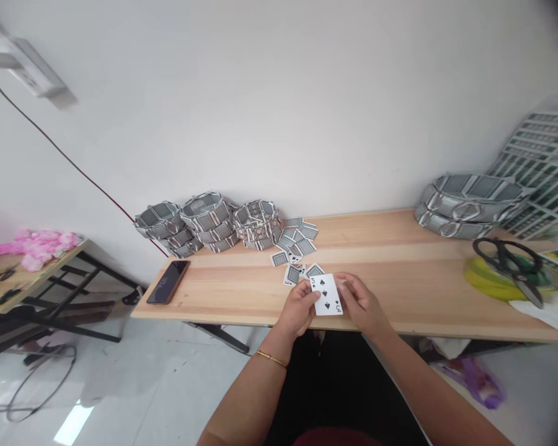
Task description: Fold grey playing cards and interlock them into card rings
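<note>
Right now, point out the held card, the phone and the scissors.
Held card (327,296): head view, middle of its printed face.
Phone (168,282): head view, middle of its dark screen.
Scissors (516,273): head view, where handles meet blades.

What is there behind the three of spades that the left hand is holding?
Beyond the three of spades, scattered playing cards lie on the wooden table. The held card's back and whatever lies directly behind are covered.
</note>
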Demonstrator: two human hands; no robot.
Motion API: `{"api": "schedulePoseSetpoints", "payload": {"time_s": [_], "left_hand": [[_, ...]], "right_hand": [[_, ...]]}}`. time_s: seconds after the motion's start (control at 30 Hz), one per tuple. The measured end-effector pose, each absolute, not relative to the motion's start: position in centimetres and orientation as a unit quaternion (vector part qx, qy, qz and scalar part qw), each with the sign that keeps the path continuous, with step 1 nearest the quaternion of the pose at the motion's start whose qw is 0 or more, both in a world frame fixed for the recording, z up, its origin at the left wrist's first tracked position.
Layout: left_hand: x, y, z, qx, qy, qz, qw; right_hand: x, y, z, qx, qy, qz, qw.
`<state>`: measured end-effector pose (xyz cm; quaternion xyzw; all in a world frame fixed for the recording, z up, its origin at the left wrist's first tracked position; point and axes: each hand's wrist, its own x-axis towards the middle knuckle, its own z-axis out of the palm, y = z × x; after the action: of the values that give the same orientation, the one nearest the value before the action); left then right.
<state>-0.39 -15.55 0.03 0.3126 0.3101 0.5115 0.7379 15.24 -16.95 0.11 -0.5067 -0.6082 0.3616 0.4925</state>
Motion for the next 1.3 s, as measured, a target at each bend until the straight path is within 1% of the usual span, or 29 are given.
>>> {"api": "schedulePoseSetpoints", "payload": {"time_s": [0.1, 0.2, 0.33, 0.53, 0.7, 0.83, 1.0, 1.3], "left_hand": [[-0.3, -15.5, 0.3, 0.300, 0.303, 0.526, 0.735], [-0.3, -15.6, 0.4, 0.296, 0.299, 0.545, 0.725], [-0.3, -15.6, 0.4, 0.301, 0.295, 0.551, 0.720], [-0.7, -15.5, 0.4, 0.295, 0.289, 0.543, 0.731], [-0.7, -15.6, 0.6, 0.301, 0.272, 0.516, 0.755], [-0.2, -15.7, 0.6, 0.349, 0.274, 0.512, 0.736], [-0.1, -15.9, -0.2, 0.420, 0.274, 0.506, 0.702], [0.0, -16.4, 0.5, 0.510, 0.348, 0.466, 0.634]], "right_hand": [[15.1, -16.7, -0.4, -0.455, -0.625, 0.397, 0.494], [15.0, -16.7, -0.4, -0.411, -0.692, 0.371, 0.464], [15.1, -16.6, 0.2, -0.397, -0.742, 0.333, 0.424], [15.2, -16.5, 0.5, -0.365, -0.755, 0.316, 0.443], [15.4, -16.6, 0.3, -0.385, -0.729, 0.297, 0.481], [15.5, -16.5, 0.4, -0.395, -0.706, 0.314, 0.498], [15.6, -16.3, 0.6, -0.419, -0.688, 0.318, 0.499], [15.5, -16.5, 0.3, -0.468, -0.677, 0.319, 0.471]]}}
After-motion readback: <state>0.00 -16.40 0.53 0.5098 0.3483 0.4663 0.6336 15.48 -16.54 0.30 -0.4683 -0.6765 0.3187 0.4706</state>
